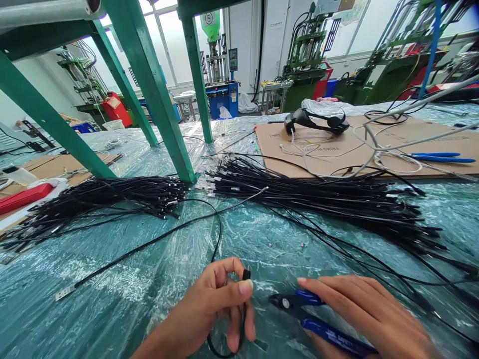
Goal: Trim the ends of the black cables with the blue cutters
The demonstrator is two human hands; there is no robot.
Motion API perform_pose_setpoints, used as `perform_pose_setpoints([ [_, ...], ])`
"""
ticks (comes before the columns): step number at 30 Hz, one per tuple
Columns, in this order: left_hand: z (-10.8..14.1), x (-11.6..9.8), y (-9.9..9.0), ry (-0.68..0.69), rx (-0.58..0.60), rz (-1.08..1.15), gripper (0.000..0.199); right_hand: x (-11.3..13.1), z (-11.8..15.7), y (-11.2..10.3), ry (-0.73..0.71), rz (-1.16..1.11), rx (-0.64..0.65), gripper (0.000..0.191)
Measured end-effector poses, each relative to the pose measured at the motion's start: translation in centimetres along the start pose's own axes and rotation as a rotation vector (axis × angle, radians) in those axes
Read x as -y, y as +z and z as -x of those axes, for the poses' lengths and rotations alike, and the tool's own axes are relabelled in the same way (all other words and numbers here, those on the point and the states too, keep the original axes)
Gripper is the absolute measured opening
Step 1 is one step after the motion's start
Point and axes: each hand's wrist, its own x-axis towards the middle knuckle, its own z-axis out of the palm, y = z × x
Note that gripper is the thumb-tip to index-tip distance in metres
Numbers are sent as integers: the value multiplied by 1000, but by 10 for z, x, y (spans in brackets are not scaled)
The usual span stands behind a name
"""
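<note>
My left hand (209,301) is closed, pinching a thin black cable (220,227) between thumb and forefinger. The cable's small black end (246,274) sticks up just past the thumb, and a loop of it hangs below the fingers. To the right, my right hand (374,309) is wrapped around blue-handled wire cutters (295,305). Their dark jaws point left at the cable end, a short gap away from it. Another black cable (149,243) lies loose across the plastic-covered table (123,284), with a pale connector at its near end.
Piles of black cables lie to the left (112,194) and right (318,202). Green metal legs (160,94) rise from the table. On a cardboard sheet (273,144) are a black headset (318,122), white cords and blue-handled tools (443,157). A red tool (26,198) sits far left.
</note>
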Motion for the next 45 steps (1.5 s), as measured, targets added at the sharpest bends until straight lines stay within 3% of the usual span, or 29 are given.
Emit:
perform_pose_setpoints([
  [10, 0, 7, -1, -21, 43, 26, 27, 5, -10, 0, 106, -26, -55, 19],
  [14, -1, 10, -1, -24, 58, 21, 28, 9, -13, 1, 109, -52, -16, 20],
  [19, -2, 9, -1, -45, 63, 9, 28, 13, -18, 2, 113, -86, -73, 17],
  [34, 0, 7, 2, -37, 49, -31, 31, 7, -7, 2, 111, -100, 16, 25],
  [39, -1, 6, 5, -21, 0, -60, 32, 7, -5, 1, 130, -99, 30, 25],
  [45, 1, 6, 13, 8, -141, -150, 42, 10, -8, 3, 142, -99, -5, 21],
])
